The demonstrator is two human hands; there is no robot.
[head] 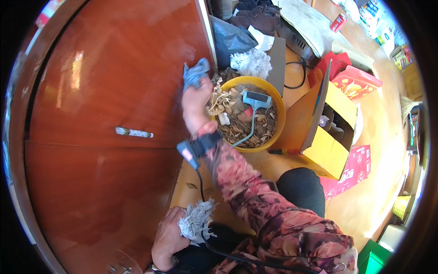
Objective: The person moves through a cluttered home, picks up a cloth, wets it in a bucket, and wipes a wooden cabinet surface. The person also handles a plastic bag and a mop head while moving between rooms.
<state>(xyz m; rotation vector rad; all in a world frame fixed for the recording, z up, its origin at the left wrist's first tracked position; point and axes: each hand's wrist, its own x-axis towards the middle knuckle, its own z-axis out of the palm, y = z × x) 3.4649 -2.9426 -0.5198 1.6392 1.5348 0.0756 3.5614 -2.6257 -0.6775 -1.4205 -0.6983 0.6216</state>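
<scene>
Pressed to a glossy reddish-brown wooden door panel [137,75], my right hand [196,106] grips a crumpled blue cloth [195,72] near the panel's edge. The wrist carries a black strap with a small corded device [188,154]. Lower down, my left hand [169,234] holds a shaggy grey-white cleaning pad [196,222] close to my knees. Just right of my right hand stands a round yellow pot [281,116] of soil and dry leaves. A light-blue T-shaped tool [256,100] lies across it. A pale bar-shaped handle [134,132] sits on the panel.
An opened yellow cardboard box [326,150] with dividers stands right of the pot, beside red packaging [356,82]. Behind the pot are another shaggy grey bundle [251,63], a dark plastic bag [229,39] and shoes [258,17]. A black cable [295,85] curls on the floor.
</scene>
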